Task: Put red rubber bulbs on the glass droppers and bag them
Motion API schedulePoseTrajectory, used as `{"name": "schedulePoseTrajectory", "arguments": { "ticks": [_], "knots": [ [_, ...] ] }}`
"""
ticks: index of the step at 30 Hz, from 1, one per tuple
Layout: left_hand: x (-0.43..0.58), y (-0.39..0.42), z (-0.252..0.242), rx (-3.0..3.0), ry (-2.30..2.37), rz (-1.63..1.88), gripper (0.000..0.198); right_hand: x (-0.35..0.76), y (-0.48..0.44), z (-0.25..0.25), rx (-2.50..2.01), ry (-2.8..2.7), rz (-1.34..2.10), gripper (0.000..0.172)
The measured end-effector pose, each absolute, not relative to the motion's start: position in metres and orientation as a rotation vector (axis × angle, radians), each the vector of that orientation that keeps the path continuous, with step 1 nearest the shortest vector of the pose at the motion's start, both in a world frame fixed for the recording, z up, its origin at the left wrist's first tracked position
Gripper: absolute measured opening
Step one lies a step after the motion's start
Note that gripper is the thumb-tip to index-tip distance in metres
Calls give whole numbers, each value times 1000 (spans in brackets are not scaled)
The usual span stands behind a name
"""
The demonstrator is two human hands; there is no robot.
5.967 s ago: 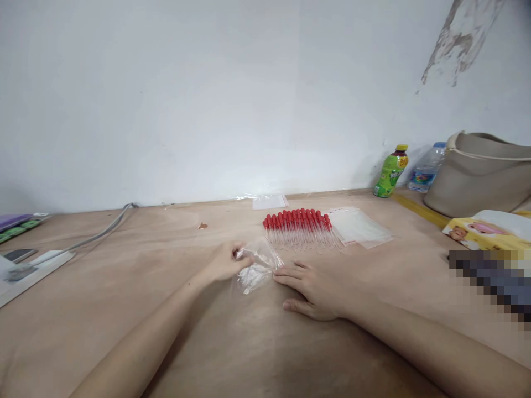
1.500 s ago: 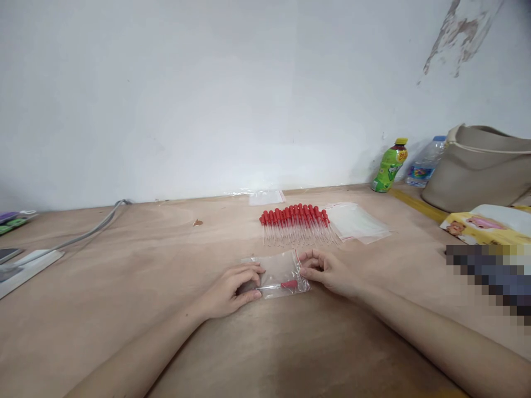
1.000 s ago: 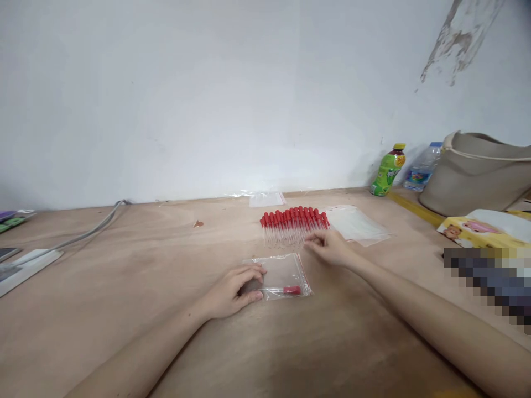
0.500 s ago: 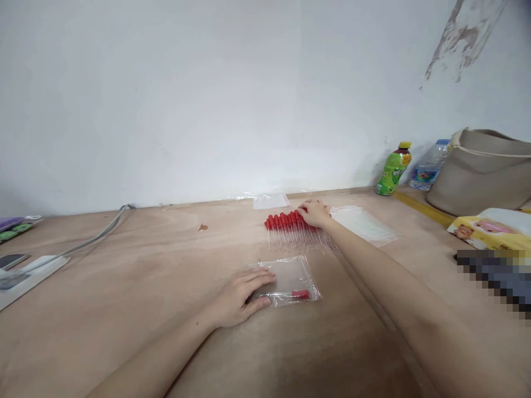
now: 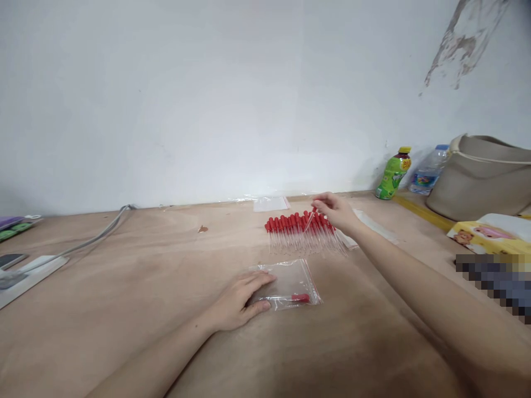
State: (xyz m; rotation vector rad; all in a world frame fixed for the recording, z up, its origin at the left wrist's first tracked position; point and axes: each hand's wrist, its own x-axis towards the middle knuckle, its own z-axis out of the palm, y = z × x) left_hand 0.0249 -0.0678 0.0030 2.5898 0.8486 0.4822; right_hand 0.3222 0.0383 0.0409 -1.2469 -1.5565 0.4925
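My left hand (image 5: 244,298) lies with fingers spread on the left part of a clear zip-lock bag (image 5: 286,276), flat on the table. Inside that bag is one dropper (image 5: 299,298) with a red rubber bulb and a clear tube. Beyond it, a row of several red-bulbed droppers (image 5: 290,232) lies side by side, tubes toward me. Above the right end of the row, my right hand (image 5: 334,210) pinches a single dropper (image 5: 310,219) by its red bulb, its clear tube slanting down to the left.
Flat clear bags (image 5: 270,204) lie by the wall, and more (image 5: 375,228) sit under my right wrist. At right stand a green bottle (image 5: 392,174), a water bottle (image 5: 429,171) and a grey-beige bag (image 5: 481,177). A cable (image 5: 99,232) and power strip (image 5: 37,279) are at left.
My right hand has risen from the row and moved slightly right, with one dropper now lifted in its fingers. My left hand has stayed on the bag.
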Motion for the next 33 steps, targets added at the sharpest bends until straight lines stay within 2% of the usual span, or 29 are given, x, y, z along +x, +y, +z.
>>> {"name": "schedulePoseTrajectory", "arguments": {
  "ticks": [3, 10, 18, 26, 33],
  "knots": [
    [26, -67, 3, 2584, 849, 480, 44, 335, 2, 20, -1074, -1118, 593, 28],
    [28, -67, 3, 2595, 868, 465, 44, 334, -54, -24, -1083, -820, 879, 29],
    [29, -67, 3, 2583, 891, 450, 45, 312, -72, -24, -1052, -841, 1179, 31],
    [29, -66, 2, 2573, 883, 460, 45, 338, -62, -28, -1053, -772, 951, 27],
    [30, -65, 2, 2567, 861, 472, 45, 321, -72, -28, -1031, -946, 1145, 31]
  ]
}}
